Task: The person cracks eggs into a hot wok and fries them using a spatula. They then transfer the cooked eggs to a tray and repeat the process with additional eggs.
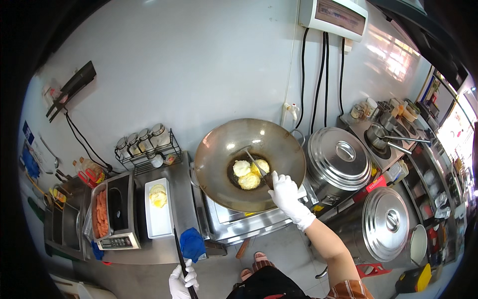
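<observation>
My gloved right hand (286, 196) grips the handle of a metal spatula (255, 161) over a large wok (216, 168). The spatula's blade rests on the wok's far inner side, behind the eggs. Three fried eggs (249, 181) lie close together in dark oil at the bottom, with the spatula passing over them. Low in the picture, my gloved left hand (183, 280) holds long black chopsticks (179, 248), pointing up toward the counter. Just past their tips, a white rectangular tray (158, 224) holds fried egg (158, 198) at its far end.
A blue cloth (192, 244) lies at the counter's front edge. Left of the tray, a microwave oven (119, 241) stands beside a metal pan of sausages (101, 213). A rack of jars (145, 145) sits against the wall. Lidded steel pots (338, 159) stand right of the wok.
</observation>
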Tool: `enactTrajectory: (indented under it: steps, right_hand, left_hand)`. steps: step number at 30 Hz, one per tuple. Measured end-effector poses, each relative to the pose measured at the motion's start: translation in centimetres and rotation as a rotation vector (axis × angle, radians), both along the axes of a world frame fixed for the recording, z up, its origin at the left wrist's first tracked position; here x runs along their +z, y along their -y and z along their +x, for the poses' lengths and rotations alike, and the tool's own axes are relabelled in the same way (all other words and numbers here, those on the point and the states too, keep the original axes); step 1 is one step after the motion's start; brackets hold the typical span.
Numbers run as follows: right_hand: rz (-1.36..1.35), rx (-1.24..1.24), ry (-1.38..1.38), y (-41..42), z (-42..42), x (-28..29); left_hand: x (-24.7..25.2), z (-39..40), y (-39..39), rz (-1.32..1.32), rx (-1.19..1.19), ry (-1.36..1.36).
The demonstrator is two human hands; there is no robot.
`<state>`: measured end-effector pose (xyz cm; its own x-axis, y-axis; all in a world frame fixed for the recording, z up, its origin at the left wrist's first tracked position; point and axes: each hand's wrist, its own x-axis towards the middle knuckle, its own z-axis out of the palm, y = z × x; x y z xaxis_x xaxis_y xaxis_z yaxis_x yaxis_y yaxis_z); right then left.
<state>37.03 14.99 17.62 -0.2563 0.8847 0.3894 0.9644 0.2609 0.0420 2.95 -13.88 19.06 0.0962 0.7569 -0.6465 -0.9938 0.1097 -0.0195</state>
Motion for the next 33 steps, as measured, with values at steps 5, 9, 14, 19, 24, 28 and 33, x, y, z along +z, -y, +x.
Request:
enactTrajectory:
  steps: [5, 9, 14, 19, 24, 28, 33]
  right_hand:
    - [-0.231, -0.038, 0.049, -3.9, 0.3, -3.9]
    - [-0.137, 0.022, -0.094, -5.3, 1.2, -3.2]
    - [-0.257, 0.099, -0.159, -4.1, 5.4, 3.6]
    - [-0.385, 0.156, -0.11, -1.9, 8.3, 7.1]
    - [-0.376, 0.18, -0.006, -1.2, 7.2, 8.1]
    - [-0.341, 0.187, 0.056, -0.7, 6.1, 8.6]
    - [-0.347, 0.165, 0.106, -0.9, 4.8, 8.8]
  left_hand:
    - [1.7, 2.8, -3.1, 0.033, -0.003, 0.023]
    - [1.5, 3.4, -3.6, 0.061, 0.045, 0.049]
    - [0.2, 3.1, -3.4, 0.048, 0.118, 0.061]
    - [-1.2, 2.1, -3.5, -0.013, 0.142, 0.09]
    - [-1.1, 0.2, -4.8, -0.037, 0.104, 0.08]
    - [0.7, -1.3, -5.7, 0.003, 0.1, 0.058]
    - [0.7, -2.9, -5.8, 0.056, 0.09, 0.038]
